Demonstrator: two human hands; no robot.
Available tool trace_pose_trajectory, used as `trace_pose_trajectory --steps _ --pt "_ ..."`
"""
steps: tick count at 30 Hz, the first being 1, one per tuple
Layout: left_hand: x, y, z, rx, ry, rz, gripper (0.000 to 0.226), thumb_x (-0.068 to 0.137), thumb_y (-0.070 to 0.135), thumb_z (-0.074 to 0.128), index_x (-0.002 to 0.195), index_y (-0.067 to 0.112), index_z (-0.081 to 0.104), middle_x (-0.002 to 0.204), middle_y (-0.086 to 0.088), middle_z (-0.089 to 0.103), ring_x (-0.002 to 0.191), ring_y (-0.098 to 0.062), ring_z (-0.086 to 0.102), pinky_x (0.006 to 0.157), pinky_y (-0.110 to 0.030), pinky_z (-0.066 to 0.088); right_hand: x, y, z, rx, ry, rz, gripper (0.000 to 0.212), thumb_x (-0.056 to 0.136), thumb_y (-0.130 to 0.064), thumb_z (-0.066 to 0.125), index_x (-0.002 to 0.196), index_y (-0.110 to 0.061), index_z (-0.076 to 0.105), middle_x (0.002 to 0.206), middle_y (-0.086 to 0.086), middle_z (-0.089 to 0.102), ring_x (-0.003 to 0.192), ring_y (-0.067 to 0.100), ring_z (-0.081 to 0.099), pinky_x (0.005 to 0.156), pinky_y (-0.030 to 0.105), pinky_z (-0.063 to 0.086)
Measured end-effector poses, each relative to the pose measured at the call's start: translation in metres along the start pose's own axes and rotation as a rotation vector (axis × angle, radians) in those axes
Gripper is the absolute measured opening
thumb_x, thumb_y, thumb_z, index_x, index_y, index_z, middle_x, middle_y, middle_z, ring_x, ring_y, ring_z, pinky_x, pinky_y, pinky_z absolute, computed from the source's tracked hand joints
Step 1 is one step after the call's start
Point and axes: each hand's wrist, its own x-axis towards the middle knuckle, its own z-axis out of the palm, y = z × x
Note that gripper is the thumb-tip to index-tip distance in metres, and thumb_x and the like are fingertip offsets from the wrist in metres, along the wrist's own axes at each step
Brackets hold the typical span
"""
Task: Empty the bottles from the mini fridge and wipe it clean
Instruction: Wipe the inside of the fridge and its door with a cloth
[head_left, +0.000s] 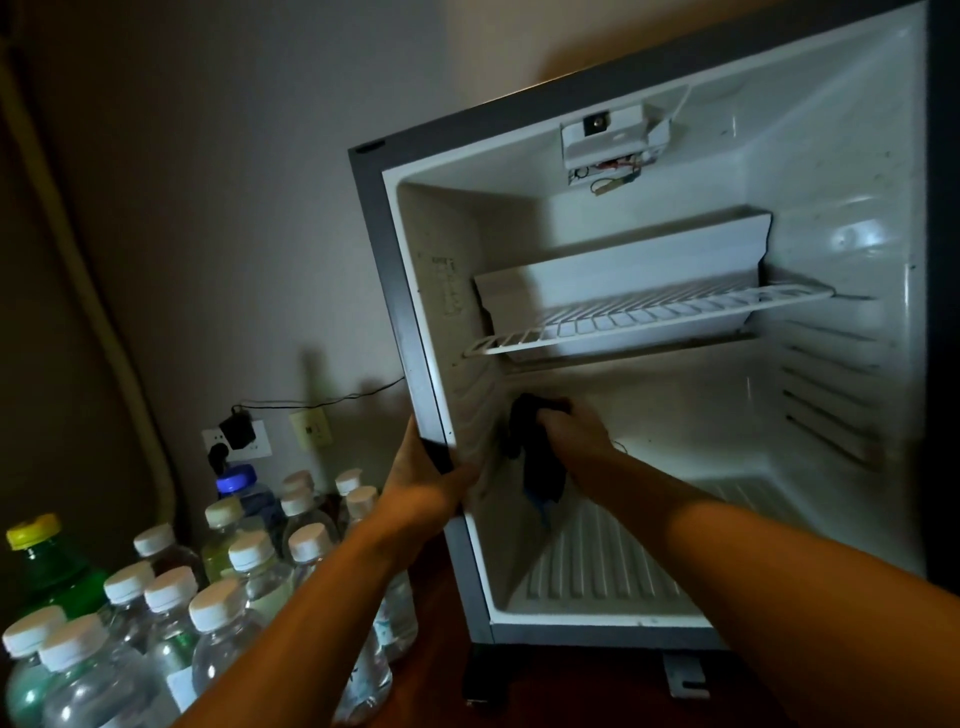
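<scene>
Head view: my right hand (566, 431) has fingers clamped on the cloth (535, 457) against the fridge (852, 291) left wall; left hand (426, 478) grips the frame; bottles (171, 587) stand out left.

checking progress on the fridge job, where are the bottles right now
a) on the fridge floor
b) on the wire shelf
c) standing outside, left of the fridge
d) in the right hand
c: the bottles stand grouped outside, left of the mini fridge, whose wire shelf holds none.
</scene>
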Motion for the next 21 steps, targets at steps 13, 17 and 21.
trace_pose_trajectory --steps 13,17,21 --pt "0.0 0.002 -0.001 -0.033 -0.01 -0.007 0.043 0.082 -0.011 0.064 0.12 -0.003 0.045 0.075 -0.012 0.061 0.051 -0.01 0.065 0.046 -0.018 0.05 -0.056 0.007 0.018 -0.11 -0.183 -0.295 0.021 0.083 -0.004 0.053 0.093 -0.021 0.059 0.093 0.008 0.063 0.085 0.02 0.06 0.068 0.028 0.048" --pt "0.001 0.0 -0.004 0.112 -0.03 0.019 0.037 0.082 -0.006 0.067 0.115 -0.009 0.052 0.077 -0.009 0.062 0.058 -0.003 0.065 0.052 -0.015 0.05 -0.074 -0.011 0.007 -0.192 -0.203 -0.404 0.021 0.087 -0.002 0.054 0.094 -0.02 0.062 0.096 0.001 0.061 0.085 0.01 0.057 0.063 0.015 0.044" --pt "-0.013 -0.002 -0.01 0.029 -0.103 -0.034 0.049 0.078 -0.009 0.066 0.12 0.012 0.053 0.097 -0.008 0.065 0.088 -0.017 0.067 0.066 -0.021 0.055 -0.085 -0.032 0.021 -0.106 -0.224 -0.515 0.032 0.089 0.002 0.052 0.109 -0.024 0.054 0.101 -0.001 0.058 0.091 0.005 0.058 0.071 0.009 0.045"
